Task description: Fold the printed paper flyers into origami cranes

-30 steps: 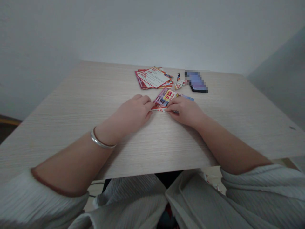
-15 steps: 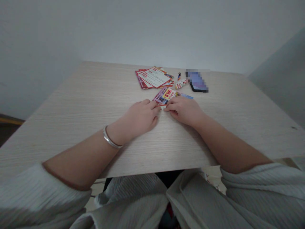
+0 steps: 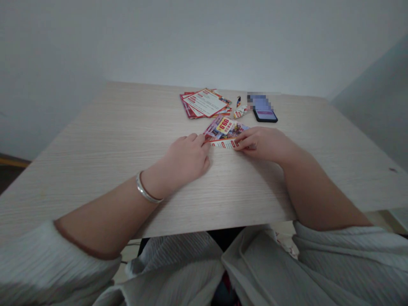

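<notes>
A colourful printed flyer (image 3: 225,126) with large red price figures lies on the table in front of me. Along its near edge runs a white strip with red print, folded over. My left hand (image 3: 188,159), with a silver bangle at its wrist, is closed on the flyer's left corner, fingers curled and pressing down. At the right part of the strip, my right hand (image 3: 264,144) pinches the flyer between thumb and fingers. The flyer's right end is partly hidden under that hand.
Behind the flyer is a stack of leaflets (image 3: 205,103), the top one white with a red border. Small folded or torn paper pieces (image 3: 240,111) lie beside it. A smartphone (image 3: 266,114) with a lit screen rests to the right, near the wall.
My right hand has slid to the right along the flyer's near edge. More of the white strip now shows between the hands. My left hand has stayed almost in place.
</notes>
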A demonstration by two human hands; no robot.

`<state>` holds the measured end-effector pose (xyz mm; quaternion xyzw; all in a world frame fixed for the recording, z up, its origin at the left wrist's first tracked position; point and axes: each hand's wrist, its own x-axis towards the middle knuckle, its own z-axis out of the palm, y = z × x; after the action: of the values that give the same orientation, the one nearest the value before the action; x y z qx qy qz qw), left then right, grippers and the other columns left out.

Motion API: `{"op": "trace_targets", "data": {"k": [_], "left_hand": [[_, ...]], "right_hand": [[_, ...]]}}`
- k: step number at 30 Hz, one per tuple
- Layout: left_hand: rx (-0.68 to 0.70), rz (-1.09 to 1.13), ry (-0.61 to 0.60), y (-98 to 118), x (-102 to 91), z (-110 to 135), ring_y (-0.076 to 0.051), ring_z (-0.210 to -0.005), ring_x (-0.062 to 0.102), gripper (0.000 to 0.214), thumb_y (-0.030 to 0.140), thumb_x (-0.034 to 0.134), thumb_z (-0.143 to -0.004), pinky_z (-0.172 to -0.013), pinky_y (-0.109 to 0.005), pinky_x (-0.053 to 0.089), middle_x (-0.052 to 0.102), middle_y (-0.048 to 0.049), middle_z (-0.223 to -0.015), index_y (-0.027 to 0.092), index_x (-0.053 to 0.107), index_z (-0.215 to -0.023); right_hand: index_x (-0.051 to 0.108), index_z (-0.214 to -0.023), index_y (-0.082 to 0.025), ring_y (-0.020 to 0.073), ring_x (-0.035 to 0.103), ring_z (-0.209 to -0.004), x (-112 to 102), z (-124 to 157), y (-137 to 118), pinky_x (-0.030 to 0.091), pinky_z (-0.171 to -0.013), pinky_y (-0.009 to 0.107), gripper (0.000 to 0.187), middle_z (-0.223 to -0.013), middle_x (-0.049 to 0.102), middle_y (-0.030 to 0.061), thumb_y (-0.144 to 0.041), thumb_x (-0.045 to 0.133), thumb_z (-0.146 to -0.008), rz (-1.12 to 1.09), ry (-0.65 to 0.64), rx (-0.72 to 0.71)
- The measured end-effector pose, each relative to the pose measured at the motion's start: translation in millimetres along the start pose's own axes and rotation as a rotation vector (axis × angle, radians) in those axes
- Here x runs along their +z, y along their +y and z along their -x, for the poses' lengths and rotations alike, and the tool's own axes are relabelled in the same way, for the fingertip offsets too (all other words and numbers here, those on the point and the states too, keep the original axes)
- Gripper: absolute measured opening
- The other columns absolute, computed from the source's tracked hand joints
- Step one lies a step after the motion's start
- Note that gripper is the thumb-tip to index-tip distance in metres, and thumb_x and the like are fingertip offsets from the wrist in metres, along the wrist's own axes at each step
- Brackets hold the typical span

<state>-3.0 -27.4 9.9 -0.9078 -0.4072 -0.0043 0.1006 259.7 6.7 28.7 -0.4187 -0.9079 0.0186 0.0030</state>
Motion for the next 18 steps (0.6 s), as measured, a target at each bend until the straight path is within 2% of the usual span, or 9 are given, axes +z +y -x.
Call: {"op": "trace_targets", "data": {"k": [5, 12, 15, 18], "left_hand": [[-0.018, 0.016, -0.044, 0.3, -4.9, -0.4, -0.036, -0.110, 0.066, 0.041, 0.030, 0.042, -0.105, -0.094, -0.048, 0.055, 0.071, -0.0205, -0.118, 0.007, 0.071, -0.122], [-0.096, 0.011, -0.043, 3.9, -9.2, 2.6, -0.035, -0.105, 0.068, 0.038, 0.028, 0.044, -0.103, -0.091, -0.048, 0.054, 0.071, -0.0202, -0.110, 0.008, 0.074, -0.115], [-0.100, 0.021, -0.008, 1.1, -6.6, 1.4, -0.034, -0.103, 0.068, 0.037, 0.026, 0.045, -0.103, -0.090, -0.046, 0.053, 0.072, -0.0186, -0.107, 0.008, 0.075, -0.116], [-0.103, 0.033, 0.024, -2.9, -3.3, -0.5, -0.032, -0.101, 0.068, 0.039, 0.025, 0.044, -0.105, -0.088, -0.045, 0.052, 0.072, -0.0163, -0.105, 0.012, 0.073, -0.127]], "right_hand": [[0.087, -0.102, -0.031, 0.0260, 0.076, -0.111, -4.6, 6.1, 11.0, 0.058, -0.090, 0.037, 0.025, -0.117, 0.083, 0.0009, -0.019, 0.067, -0.092, 0.011, -0.052, 0.043], [0.087, -0.097, -0.032, 0.0221, 0.077, -0.105, -3.8, 9.9, 28.2, 0.056, -0.094, 0.035, 0.026, -0.112, 0.084, -0.0011, -0.017, 0.069, -0.087, -0.058, -0.124, 0.044], [0.087, -0.096, -0.027, 0.0219, 0.075, -0.103, -6.6, 10.9, 21.4, 0.054, -0.089, 0.034, 0.025, -0.112, 0.084, 0.0024, -0.018, 0.066, -0.087, -0.022, -0.098, 0.050], [0.084, -0.089, -0.021, 0.0244, 0.072, -0.088, -10.2, 10.3, 3.8, 0.048, -0.078, 0.036, 0.027, -0.093, 0.082, 0.0076, -0.033, 0.061, -0.094, 0.088, -0.033, 0.096]]}}
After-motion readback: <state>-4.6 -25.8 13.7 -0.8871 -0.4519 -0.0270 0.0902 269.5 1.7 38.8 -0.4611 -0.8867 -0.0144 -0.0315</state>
